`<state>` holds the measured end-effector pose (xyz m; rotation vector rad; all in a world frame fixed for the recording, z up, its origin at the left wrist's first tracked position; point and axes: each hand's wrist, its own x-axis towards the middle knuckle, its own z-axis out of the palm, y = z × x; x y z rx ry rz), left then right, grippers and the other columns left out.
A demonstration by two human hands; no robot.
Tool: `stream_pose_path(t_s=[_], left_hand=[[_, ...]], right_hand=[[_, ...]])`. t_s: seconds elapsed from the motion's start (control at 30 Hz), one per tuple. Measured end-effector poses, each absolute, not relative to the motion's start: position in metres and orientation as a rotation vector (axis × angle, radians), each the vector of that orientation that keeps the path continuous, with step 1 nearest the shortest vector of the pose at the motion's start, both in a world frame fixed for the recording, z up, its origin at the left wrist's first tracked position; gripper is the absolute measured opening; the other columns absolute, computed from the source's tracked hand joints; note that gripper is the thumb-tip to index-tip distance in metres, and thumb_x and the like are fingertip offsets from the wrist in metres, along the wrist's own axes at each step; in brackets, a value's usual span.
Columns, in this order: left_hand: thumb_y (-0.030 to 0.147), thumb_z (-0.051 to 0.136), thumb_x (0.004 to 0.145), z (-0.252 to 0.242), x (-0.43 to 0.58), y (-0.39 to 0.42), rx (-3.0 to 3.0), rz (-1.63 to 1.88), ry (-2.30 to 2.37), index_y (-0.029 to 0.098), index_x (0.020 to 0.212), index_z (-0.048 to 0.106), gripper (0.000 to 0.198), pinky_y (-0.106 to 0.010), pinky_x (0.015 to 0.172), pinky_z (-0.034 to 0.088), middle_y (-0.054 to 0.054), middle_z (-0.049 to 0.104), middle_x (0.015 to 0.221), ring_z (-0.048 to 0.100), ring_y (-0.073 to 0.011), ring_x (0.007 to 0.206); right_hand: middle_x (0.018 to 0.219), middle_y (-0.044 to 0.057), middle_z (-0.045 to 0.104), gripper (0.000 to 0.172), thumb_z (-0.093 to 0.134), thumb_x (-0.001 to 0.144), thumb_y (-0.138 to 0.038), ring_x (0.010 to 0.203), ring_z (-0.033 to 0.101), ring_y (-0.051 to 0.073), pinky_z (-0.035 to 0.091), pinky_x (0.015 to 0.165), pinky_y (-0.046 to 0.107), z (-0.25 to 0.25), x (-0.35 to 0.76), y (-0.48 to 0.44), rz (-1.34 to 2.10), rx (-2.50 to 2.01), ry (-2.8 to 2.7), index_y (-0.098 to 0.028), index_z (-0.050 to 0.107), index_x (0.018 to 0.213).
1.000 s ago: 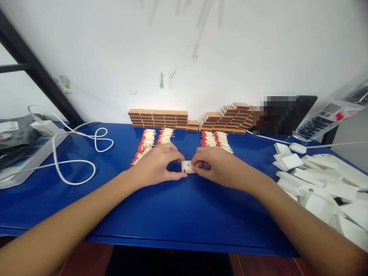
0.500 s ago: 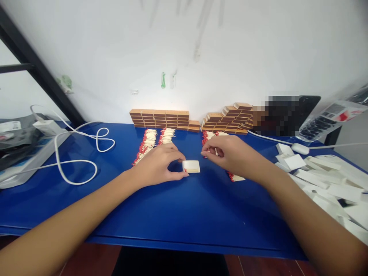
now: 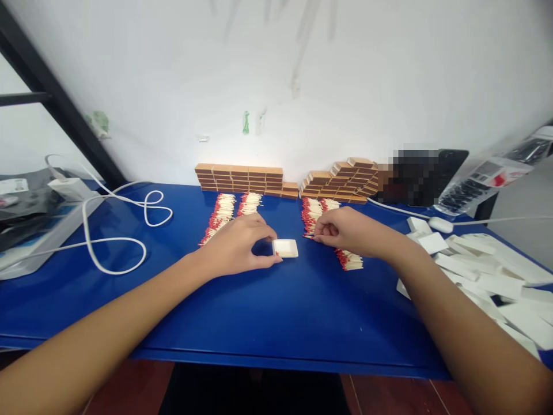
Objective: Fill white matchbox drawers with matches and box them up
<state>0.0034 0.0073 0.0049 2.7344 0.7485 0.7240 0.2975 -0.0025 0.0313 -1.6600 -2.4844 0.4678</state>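
Observation:
My left hand [image 3: 242,245] grips the left end of a small white matchbox tray [image 3: 285,244] between thumb and index finger, on the blue table. A few red-tipped matches [image 3: 287,254] lie inside along its near side. My right hand [image 3: 343,230] is closed in a pinch at the near end of a row of matches [image 3: 309,214], with red match heads at its fingertips. Its fingers hide part of that row and of another beside it. More matches [image 3: 351,260] lie just under this hand. Two further rows of matches [image 3: 222,210] stretch behind my left hand.
Stacked brown matchboxes [image 3: 242,177] line the wall, with a second stack [image 3: 341,181] farther right. White empty trays [image 3: 484,276] are heaped at the right. A plastic bottle [image 3: 484,176] and dark phone [image 3: 449,173] stand behind them. White cable [image 3: 116,271] loops across the left side.
My right hand has lowered slightly onto the near end of the match row, its fingertips now at the match heads. My left hand keeps its hold on the tray. The view has shifted slightly.

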Motion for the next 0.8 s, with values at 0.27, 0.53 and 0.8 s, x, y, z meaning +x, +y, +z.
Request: stream_pose_path(t_s=[0.27,0.53,0.8], left_hand=[[0.042,0.081,0.090,0.0011,0.0026,0.0087,2.714,0.701,0.757,0.020,0.101,0.077,0.025,-0.036,0.083,0.054,-0.007,0.074,0.095,0.068,-0.0229,0.092],[0.043,0.081,0.090,0.0005,0.0033,0.0081,2.729,0.677,0.774,0.020,0.102,0.077,0.026,-0.035,0.081,0.053,-0.007,0.073,0.094,0.068,-0.0232,0.092],[0.039,0.081,0.090,0.0035,0.0024,0.0080,2.720,0.718,0.755,0.019,0.104,0.078,0.025,-0.035,0.082,0.053,-0.007,0.073,0.094,0.067,-0.0227,0.092]], right_hand=[[0.072,0.003,0.073,0.017,0.067,0.088,-0.034,0.063,0.060,0.018,0.043,0.058,0.030,0.0324,0.3016,-0.0024,0.517,-1.588,-2.472,-0.022,0.071,0.077],[0.068,0.001,0.069,0.016,0.067,0.088,-0.025,0.061,0.056,0.016,0.039,0.057,0.030,0.0294,0.3008,0.0005,0.500,-1.685,-2.493,-0.022,0.066,0.072],[0.076,0.001,0.073,0.008,0.070,0.083,-0.020,0.066,0.062,0.017,0.044,0.061,0.030,0.0355,0.2973,-0.0039,0.592,-1.678,-2.397,-0.022,0.068,0.076]])
